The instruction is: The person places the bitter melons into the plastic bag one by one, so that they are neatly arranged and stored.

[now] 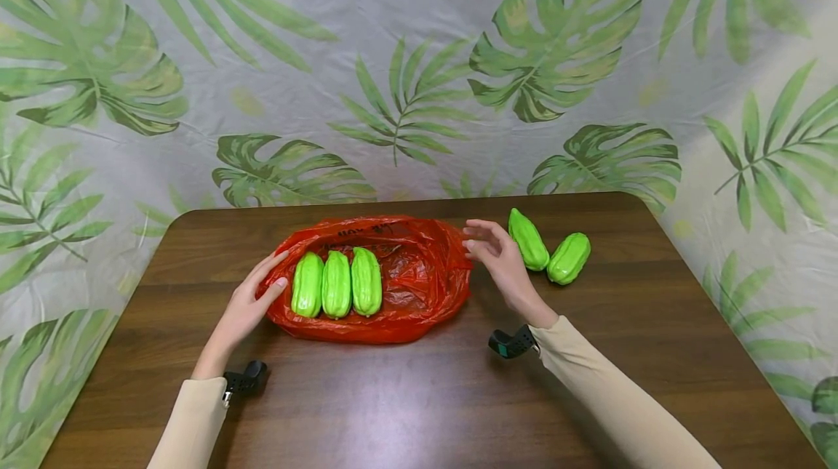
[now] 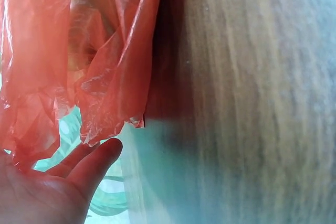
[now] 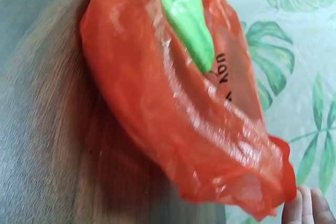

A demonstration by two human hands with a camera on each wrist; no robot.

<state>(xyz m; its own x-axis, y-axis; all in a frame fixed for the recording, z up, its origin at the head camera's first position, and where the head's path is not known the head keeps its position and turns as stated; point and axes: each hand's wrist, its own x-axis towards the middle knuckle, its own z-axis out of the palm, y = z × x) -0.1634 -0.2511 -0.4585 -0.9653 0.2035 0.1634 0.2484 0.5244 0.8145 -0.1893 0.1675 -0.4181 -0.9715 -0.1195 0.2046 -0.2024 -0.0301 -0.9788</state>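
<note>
A red plastic bag (image 1: 419,323) lies with its mouth spread wide on the table. Inside its left half, three bright green ridged star fruits (image 1: 337,284) stand side by side. My left hand (image 1: 245,309) is at the bag's left rim, thumb over the edge and fingers along the outside, all fairly straight. In the left wrist view the bag's crumpled edge meets the thumb (image 2: 100,163). At the right rim, my right hand (image 1: 500,258) has its fingertips against the plastic with fingers loosely bent. Its fingers (image 3: 307,205) appear beside the bag's edge in the right wrist view.
Two more star fruits (image 1: 568,258) lie on the wooden table (image 1: 393,403), just right of my right hand. A leaf-patterned cloth (image 1: 419,91) hangs behind the table's far edge. Dark lettering marks the bag's back wall.
</note>
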